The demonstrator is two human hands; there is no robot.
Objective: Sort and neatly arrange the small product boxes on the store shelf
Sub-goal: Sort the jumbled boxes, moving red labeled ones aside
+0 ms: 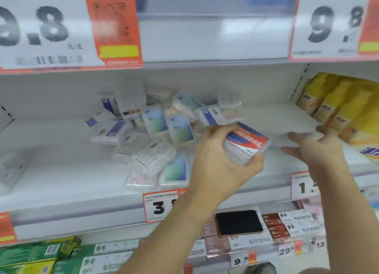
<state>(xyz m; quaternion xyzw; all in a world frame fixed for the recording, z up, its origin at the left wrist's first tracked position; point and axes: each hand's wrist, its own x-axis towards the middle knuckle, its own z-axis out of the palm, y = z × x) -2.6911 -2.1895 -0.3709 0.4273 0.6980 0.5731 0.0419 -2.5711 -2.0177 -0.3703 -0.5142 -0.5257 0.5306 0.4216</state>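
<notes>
Left hand (223,163) grips a red-blue box (247,143), right hand (313,146) clasps a clear box (291,139) just beside it

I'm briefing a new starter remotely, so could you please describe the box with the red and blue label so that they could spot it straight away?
Find the white middle shelf, with yellow bags at its right end. Right of the jumbled pile of small boxes, the left hand holds the clear box above the shelf. It alone has a bold red and blue label; the pile's boxes are pale blue, green and white.
</notes>
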